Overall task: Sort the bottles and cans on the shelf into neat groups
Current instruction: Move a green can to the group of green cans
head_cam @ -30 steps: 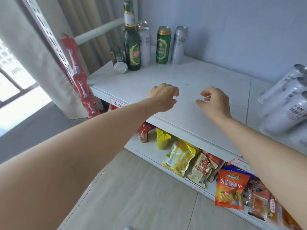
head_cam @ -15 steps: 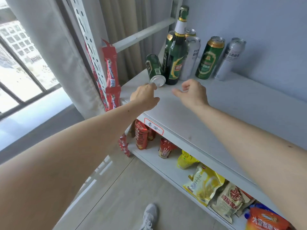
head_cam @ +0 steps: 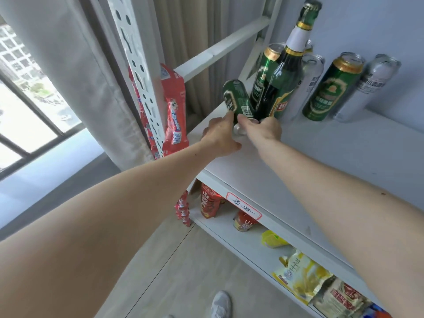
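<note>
A tipped green beer can is held at its near end by both hands on the white shelf: left hand fingers are curled round its left side, right hand fingers round its right. Just beyond the fingertips, a green beer bottle is seen upright.

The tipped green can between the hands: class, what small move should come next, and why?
Probably stand the tipped green can upright. It lies tilted on the shelf against the green bottle, while the other cans stand. The left hand and right hand both touch its near end.
</note>
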A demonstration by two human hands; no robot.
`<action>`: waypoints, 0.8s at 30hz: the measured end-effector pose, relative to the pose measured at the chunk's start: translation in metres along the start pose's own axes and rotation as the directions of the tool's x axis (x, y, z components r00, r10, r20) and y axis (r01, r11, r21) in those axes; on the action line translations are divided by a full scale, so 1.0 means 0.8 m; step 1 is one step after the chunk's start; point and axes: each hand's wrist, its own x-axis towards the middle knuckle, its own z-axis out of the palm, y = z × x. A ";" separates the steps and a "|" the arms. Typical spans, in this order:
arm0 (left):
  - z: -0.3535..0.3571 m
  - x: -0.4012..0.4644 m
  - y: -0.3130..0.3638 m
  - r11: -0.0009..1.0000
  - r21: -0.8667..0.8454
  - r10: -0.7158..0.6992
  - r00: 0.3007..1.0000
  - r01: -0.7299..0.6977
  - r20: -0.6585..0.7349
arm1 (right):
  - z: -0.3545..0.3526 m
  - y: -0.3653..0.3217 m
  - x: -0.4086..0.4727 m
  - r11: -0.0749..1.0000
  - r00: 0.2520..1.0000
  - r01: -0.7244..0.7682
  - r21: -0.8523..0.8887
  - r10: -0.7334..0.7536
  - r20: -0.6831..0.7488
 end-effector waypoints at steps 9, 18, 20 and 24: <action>0.004 -0.020 -0.001 0.997 -0.037 0.074 0.997 -0.075 -0.038 | -0.035 0.030 -0.032 0.994 1.000 0.003 -0.110 -0.001 0.018; 0.022 -0.040 0.003 0.996 -0.004 0.087 0.994 -0.086 0.061 | -0.061 0.031 -0.042 0.978 0.994 0.025 -0.208 -0.001 0.112; 0.025 -0.040 -0.001 0.995 -0.021 0.096 0.994 -0.095 0.058 | -0.052 0.025 -0.033 0.977 0.986 0.045 -0.210 -0.009 0.166; 0.028 -0.040 -0.007 0.992 -0.053 0.115 0.992 -0.113 0.049 | -0.041 0.022 -0.024 0.980 0.980 0.060 -0.188 -0.023 0.196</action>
